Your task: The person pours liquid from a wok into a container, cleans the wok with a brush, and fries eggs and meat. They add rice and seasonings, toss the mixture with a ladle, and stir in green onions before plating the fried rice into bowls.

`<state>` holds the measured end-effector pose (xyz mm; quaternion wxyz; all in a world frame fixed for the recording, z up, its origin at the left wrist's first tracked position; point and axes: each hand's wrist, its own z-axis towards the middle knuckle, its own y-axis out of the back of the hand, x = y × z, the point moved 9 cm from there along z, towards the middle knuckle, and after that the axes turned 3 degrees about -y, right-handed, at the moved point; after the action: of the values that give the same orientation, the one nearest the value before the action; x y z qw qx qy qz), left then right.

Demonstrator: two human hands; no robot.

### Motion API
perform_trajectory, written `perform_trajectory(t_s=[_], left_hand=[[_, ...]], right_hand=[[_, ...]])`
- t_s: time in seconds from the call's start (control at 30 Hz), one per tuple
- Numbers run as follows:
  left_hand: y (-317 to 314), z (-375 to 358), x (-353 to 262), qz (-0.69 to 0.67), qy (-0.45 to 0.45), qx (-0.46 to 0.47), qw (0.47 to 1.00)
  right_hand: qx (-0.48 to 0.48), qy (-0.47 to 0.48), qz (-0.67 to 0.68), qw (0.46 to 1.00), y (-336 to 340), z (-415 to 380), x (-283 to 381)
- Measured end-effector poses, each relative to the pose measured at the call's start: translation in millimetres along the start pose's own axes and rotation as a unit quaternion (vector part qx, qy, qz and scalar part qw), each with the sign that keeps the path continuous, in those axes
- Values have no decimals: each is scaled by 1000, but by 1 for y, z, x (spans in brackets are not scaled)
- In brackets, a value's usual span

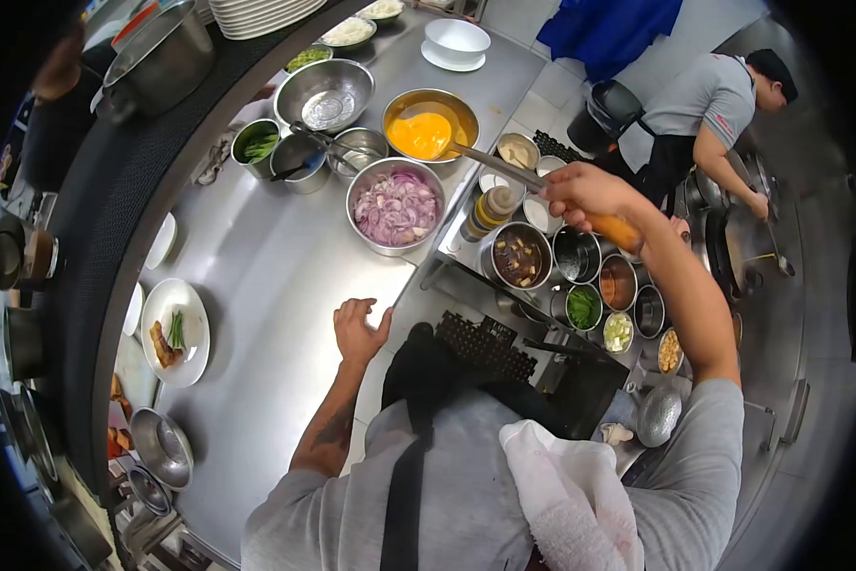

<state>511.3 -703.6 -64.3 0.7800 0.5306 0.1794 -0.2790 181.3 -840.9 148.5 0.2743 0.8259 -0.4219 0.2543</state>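
My right hand (590,202) is wrapped around the long metal handle of a ladle (504,168), whose orange grip (616,231) shows past my palm. The ladle's far end reaches into a metal bowl (473,119) of thick yellow-orange liquid (421,130), which hides its head. At the steel counter's edge, my left hand (359,328) holds nothing, its fingers slightly bent and thumb apart. Between the two hands stands a metal bowl of sliced red onions (395,206). Under my right forearm, a pot of dark sauce with chunks (521,255) sits beside a squeeze bottle (489,211).
A white plate (192,333) with browned food and greens lies on the steel counter (266,419). Several metal bowls stand at the back, including a large one (325,93). Containers of chopped greens (584,306) sit to the right. A co-worker (699,119) works at the stove.
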Motion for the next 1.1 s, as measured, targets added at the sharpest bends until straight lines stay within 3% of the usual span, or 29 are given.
perform_trajectory(t_s=[0.1,0.2,0.27,0.4,0.5,0.57,0.7,0.77,0.83,0.9,1.03,1.1], left_hand=[[1,-1,0,-13,-3,0,1000],[0,-1,0,-17,-9,-5,1000],[0,-1,0,-20,-9,-8,1000],[4,-2,-1,-22,-21,-22,999],[6,3,20,-106,61,-22,992],[32,4,67,-245,184,-171,936],[107,19,138,-383,324,-316,805],[112,22,184,-494,352,-341,718],[116,25,175,-579,371,-347,638],[81,8,189,-673,418,-312,524],[34,-15,152,-701,463,-276,467],[32,3,143,-653,414,-198,603]], right_hand=[[-19,28,-99,995,-26,-2,-2],[-18,16,-73,997,-25,3,-4],[12,-3,105,994,-17,6,-11],[44,9,167,985,-17,-4,-16],[65,20,237,969,-20,-14,-16],[79,29,240,967,-23,-20,-16],[63,28,245,967,-21,-25,-22],[84,12,239,967,-22,-22,-27],[85,51,246,964,-32,-32,-13],[111,40,281,952,-39,-36,-11],[112,29,295,948,-38,-35,-11],[115,17,318,941,-38,-34,-15]])
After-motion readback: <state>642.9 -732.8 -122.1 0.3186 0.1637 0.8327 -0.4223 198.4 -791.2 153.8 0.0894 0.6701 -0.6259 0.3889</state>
